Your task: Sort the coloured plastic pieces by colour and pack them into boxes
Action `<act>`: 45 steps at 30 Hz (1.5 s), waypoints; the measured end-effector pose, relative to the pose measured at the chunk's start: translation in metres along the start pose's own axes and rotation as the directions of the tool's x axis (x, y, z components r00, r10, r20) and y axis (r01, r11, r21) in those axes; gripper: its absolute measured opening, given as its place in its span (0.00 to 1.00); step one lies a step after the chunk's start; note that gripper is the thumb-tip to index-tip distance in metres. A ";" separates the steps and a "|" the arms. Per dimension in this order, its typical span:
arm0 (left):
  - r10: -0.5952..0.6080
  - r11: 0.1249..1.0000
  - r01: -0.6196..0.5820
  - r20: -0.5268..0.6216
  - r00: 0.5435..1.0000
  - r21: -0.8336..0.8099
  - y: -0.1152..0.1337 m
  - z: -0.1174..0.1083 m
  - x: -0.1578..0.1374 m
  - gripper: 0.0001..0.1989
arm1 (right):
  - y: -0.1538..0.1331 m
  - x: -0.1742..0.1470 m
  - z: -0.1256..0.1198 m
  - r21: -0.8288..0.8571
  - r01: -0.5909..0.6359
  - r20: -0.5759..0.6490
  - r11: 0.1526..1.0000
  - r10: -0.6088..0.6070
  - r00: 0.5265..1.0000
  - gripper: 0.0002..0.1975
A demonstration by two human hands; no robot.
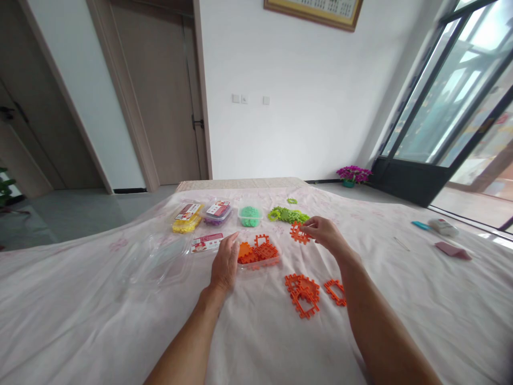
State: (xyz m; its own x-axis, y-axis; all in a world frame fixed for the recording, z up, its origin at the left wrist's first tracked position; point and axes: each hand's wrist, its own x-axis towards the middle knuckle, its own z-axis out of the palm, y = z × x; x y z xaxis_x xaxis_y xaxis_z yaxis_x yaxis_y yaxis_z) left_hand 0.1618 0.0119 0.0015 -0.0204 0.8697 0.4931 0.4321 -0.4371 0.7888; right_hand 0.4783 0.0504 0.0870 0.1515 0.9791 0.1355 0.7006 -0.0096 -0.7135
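A clear plastic box (pixel 260 263) with orange interlocking building pieces (pixel 256 252) inside stands in front of me. My left hand (pixel 225 263) holds the box at its left side, the fingers partly hidden from view. To the right and above the box, my right hand (pixel 320 231) pinches a notched orange building piece (pixel 299 233) with an open grid. Several more orange pieces (pixel 302 295) lie overlapping on the cloth nearer to me. One orange frame piece (pixel 335 292) lies beside my right forearm, which seems to cover part of its edge.
Behind the box are a yellow-filled box (pixel 187 218), a purple-filled box (pixel 217 212), a green-filled box (pixel 250 215) and a pile of lime-green pieces (pixel 287 214). A transparent lid (pixel 158 259) and a printed label (pixel 206 243) lie left. A pink cloth (pixel 452 250) lies far right.
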 end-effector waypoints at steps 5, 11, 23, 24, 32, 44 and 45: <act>-0.002 1.000 0.002 -0.006 1.000 -0.012 0.001 0.000 -0.002 0.22 | -0.041 -0.013 0.038 0.335 0.070 -0.006 0.940 -0.072 0.997 0.17; -0.008 1.000 0.008 -0.020 1.000 -0.012 0.002 0.001 0.000 0.22 | -0.074 -0.034 0.084 0.324 0.103 0.175 0.941 -0.166 0.970 0.14; 0.004 0.998 -0.008 0.056 0.998 0.063 -0.003 0.002 0.001 0.16 | -0.087 -0.062 0.090 -0.208 0.481 0.306 0.852 -0.411 0.859 0.12; -0.003 0.997 -0.002 0.069 0.998 0.082 -0.002 0.001 0.001 0.15 | -0.088 -0.063 0.091 -0.204 0.485 0.331 0.850 -0.406 0.852 0.11; 0.180 0.940 -0.193 0.074 0.981 0.282 0.010 -0.001 -0.002 0.15 | -0.078 -0.042 0.053 -0.150 0.403 0.278 0.903 -0.352 0.893 0.13; 0.304 0.868 -0.338 0.149 0.941 0.365 0.005 0.003 -0.002 0.23 | -0.045 -0.043 0.008 -0.364 0.268 0.669 0.892 0.050 0.742 0.24; 0.298 0.872 -0.329 0.139 0.944 0.362 0.004 0.003 -0.001 0.23 | -0.045 -0.045 0.012 -0.352 0.280 0.700 0.893 0.052 0.713 0.23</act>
State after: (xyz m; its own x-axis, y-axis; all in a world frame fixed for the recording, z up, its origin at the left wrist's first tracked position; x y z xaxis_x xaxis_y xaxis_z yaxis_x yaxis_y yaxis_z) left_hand 0.1660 0.0098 0.0030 0.2346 0.7229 0.6499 0.7103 -0.5839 0.3931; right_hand 0.4318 0.0094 0.1052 -0.3435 0.8393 -0.4214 0.9135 0.1945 -0.3573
